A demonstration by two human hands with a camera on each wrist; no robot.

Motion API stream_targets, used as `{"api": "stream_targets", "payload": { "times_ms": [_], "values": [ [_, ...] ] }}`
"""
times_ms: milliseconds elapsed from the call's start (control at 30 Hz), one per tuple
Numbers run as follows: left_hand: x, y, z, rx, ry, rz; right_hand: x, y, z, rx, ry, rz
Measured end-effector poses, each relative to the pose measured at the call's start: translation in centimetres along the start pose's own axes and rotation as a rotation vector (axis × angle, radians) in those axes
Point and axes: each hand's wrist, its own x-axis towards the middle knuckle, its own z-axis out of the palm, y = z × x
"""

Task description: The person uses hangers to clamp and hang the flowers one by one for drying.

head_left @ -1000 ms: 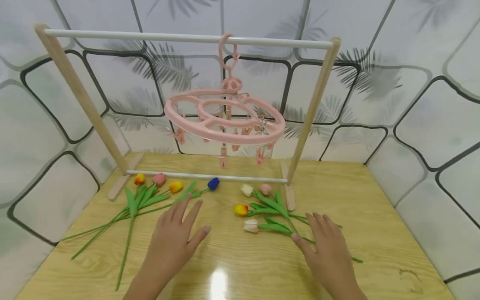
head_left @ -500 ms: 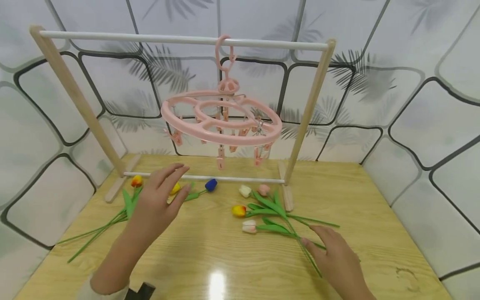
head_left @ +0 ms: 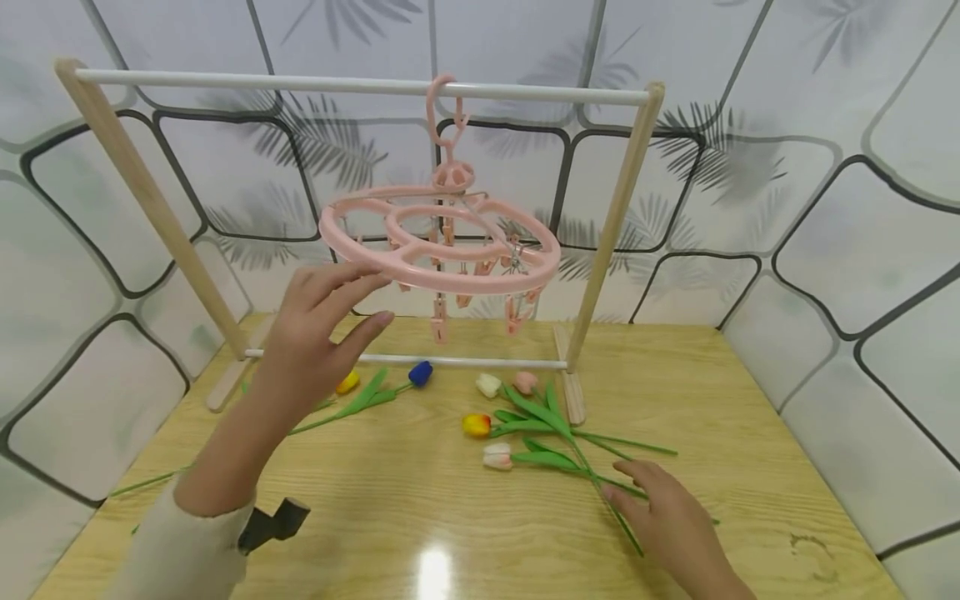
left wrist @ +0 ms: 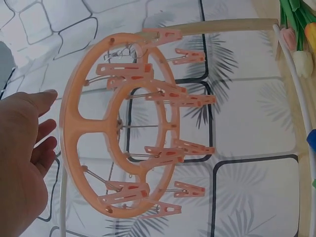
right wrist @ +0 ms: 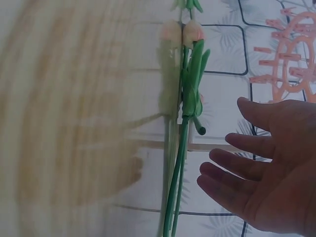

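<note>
Pink, smooth-moulded plastic in the round hanger [head_left: 457, 282], hooked over a slim white rod [head_left: 225, 82] near 12 o'clock in the head view, above a yellowish, wood-grained desk [head_left: 750, 433]. Pale matte timber in the side posts [head_left: 615, 225]. At about 8 o'clock of the hanger's rim, released, with fingers loosely bent and nothing held: the left grip [head_left: 318, 325]. Between 4 and 5 o'clock in the same view, near slender green stems, likewise released: the right grip [head_left: 667, 517]. At 10 o'clock from there, flat on the desk, with oval blooms and strap-shaped leaves: the white, pink and yellow-red tulips [head_left: 534, 407]. Toward 8 o'clock, beside the left forearm [head_left: 232, 450], a yellow tulip [head_left: 348, 382]; toward 7, a blue tulip [head_left: 421, 373].

Only from the left wrist: the hanger's underside, with slotted pegs [left wrist: 123, 192] on thin wire links, and a narrow gap between fingertips and rim. Only from the right wrist: palm side of the right grip, fingers spread, a little apart from the stems, opposite a blurred, streaky stretch of grain.
</note>
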Motion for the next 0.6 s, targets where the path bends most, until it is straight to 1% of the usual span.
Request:
{"api": "stream_targets", "payload": {
  "times_ms": [133, 233, 367, 467, 600],
  "values": [
    [1.2, -0.6, 0.1, -0.017, -0.008, 0.039, 0.4, 0.4, 0.3, 0.030, -0.023, 0.011],
    [2.0, -1.1, 0.4, -0.022, -0.015, 0.079, 0.7, 0.8, 0.5, 0.080, -0.047, 0.017],
    [3.0, -1.5, 0.6, -0.015, -0.048, 0.145, 1.1, 1.2, 1.0, 0.130, -0.072, 0.022],
    [3.4, -1.8, 0.7, -0.024, -0.073, 0.154, 1.3, 1.4, 1.3, 0.136, -0.070, 0.017],
    [3.6, -2.3, 0.9, -0.031, -0.115, 0.126, 1.5, 1.7, 1.6, 0.136, -0.049, -0.017]
  ]
}}
